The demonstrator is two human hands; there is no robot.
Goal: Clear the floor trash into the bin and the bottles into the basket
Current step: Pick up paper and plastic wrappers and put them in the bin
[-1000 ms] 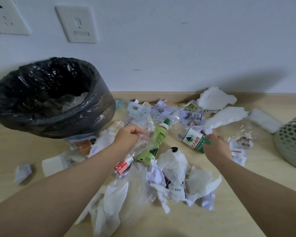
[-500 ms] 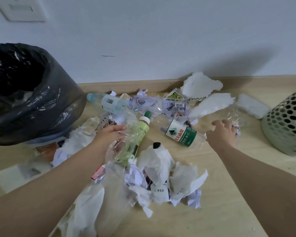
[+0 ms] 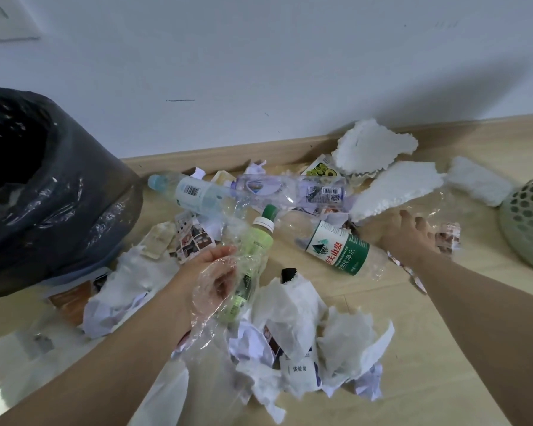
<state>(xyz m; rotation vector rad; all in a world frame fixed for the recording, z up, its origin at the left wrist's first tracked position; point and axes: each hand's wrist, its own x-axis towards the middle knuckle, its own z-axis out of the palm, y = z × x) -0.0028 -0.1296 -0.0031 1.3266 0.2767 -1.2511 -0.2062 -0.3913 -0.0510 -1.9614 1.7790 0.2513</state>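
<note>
**Item 1. Left hand** (image 3: 210, 278). Fingers curled round a sheet of clear film (image 3: 206, 321), which draped over the palm and trailed down toward the wrist. Held above the litter, near the middle of the pile.

**Item 2. Bin** (image 3: 74, 195). Black-lined and open-mouthed, it stood to the left of the left hand and farther from the person. Nothing lay between the two but low paper scraps. Judged the proper place for the film, by a swing leftward and up over the rim.

**Item 3. Green bottle** (image 3: 254, 247). It lay just to the right of the left hand, partly under the film. Long axis ran near to far, with the cap toward the wall. The left hand was much the nearer to it.

**Item 4. Labelled bottle** (image 3: 339, 249). It lay on the floor (image 3: 443, 348) between the two hands. Long axis was slanted, with the neck far-left and the base near-right, just beside the right wrist. The right hand was the nearer.

**Item 5. Right hand** (image 3: 408, 235). It was reached out over a crumpled clear wrapper (image 3: 448, 238), back of the hand uppermost. Whether the fingers had closed on the wrapper could not be told.

**Item 6. Basket** (image 3: 526, 216). Perforated, at the right edge of view, to the right of the right hand, holding none of the bottles in view. Judged that any bottle bound for it would suit the right hand better.

**Item 7. Paper** (image 3: 293, 309). Crumpled white sheets were heaped nearest the person, untouched by either hand.
</note>
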